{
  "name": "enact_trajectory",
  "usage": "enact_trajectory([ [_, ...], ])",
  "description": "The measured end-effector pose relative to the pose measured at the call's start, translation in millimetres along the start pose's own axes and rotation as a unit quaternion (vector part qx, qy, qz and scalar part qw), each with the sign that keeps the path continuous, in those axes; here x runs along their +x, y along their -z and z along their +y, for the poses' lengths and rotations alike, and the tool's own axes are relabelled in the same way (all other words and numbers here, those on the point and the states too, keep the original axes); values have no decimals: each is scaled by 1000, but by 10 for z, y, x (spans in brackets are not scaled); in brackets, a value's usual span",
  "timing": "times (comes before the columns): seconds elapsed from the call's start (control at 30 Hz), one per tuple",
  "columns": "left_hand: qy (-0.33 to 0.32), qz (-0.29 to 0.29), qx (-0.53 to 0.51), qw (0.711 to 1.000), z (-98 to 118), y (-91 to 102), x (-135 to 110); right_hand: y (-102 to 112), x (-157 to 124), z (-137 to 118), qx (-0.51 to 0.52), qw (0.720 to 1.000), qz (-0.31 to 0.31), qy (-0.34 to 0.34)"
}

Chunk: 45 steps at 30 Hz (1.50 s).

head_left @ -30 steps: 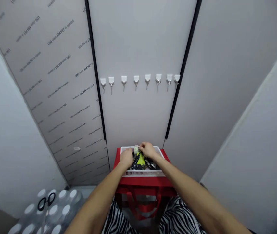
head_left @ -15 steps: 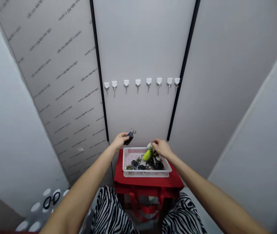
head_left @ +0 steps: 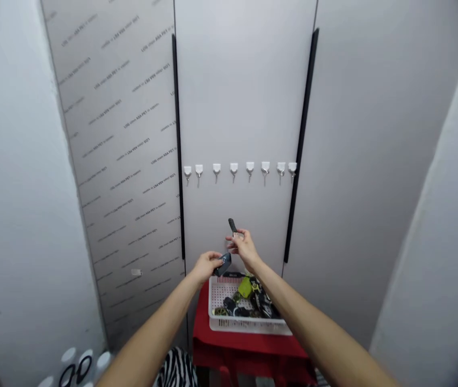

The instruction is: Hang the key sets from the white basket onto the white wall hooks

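My left hand (head_left: 205, 267) grips a dark key fob (head_left: 224, 262) above the left back part of a white plastic basket (head_left: 248, 326). Close beside it, my right hand (head_left: 246, 251) pinches a small black strap-like keychain (head_left: 232, 224) that points up and left, with a pale piece at its lower end. The two hands nearly meet. In the basket lie a yellow-green key pouch (head_left: 245, 287), several dark key fobs (head_left: 234, 308) and a round, gold-coloured keychain (head_left: 220, 312). My right forearm hides the basket's right side.
A row of white adhesive hooks (head_left: 234, 167) runs across the pale cabinet door, between two long black handles (head_left: 302, 145). Red cloth (head_left: 208, 339) covers the stand under the basket. White-capped containers with black loop handles (head_left: 84, 367) stand at the lower left.
My right hand has risen out of the basket and moved left, now with the black keychain in it. My left hand still holds the key fob. The view has tilted up.
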<state>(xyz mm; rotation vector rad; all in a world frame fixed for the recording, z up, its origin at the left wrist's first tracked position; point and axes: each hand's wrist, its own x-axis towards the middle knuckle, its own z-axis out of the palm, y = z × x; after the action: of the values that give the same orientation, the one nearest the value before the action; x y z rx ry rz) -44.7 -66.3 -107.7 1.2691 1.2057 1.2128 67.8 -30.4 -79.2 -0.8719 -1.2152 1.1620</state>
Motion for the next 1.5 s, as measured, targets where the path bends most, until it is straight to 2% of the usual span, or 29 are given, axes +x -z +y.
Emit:
enact_trajectory([
  [0.13, -19, 50, -42, 998, 83, 86, 57, -261, 145, -235, -7, 999, -15, 49],
  [0.3, -81, 126, -55, 987, 405, 333, 131, -686, 406, -565, -25, 993, -18, 113],
  [0.4, -105, 166, -62, 979, 585, 501, 189, -944, 577, -692, -80, 986, 0, 147],
  [0.57, -119, 197, -81, 970, 715, 683, 299, -1294, 834, -758, -259, 943, 68, 199],
  [0.67, -132, 204, -79, 967, 735, 753, 372, -1434, 930, -780, -317, 919, 104, 209],
  [0.83, -137, 210, -61, 966, 732, 842, 487, -1557, 993, -812, -381, 900, 125, 171],
  [1.07, -106, 208, -16, 972, 606, 832, 576, -1558, 1027, -755, -438, 880, 121, 135],
  [1.33, -108, 227, 41, 967, 590, 813, 634, -1584, 1032, -884, -489, 853, 92, 156],
  [1.5, -117, 222, 73, 965, 588, 883, 686, -1626, 1128, -831, -498, 844, 95, 174],
])
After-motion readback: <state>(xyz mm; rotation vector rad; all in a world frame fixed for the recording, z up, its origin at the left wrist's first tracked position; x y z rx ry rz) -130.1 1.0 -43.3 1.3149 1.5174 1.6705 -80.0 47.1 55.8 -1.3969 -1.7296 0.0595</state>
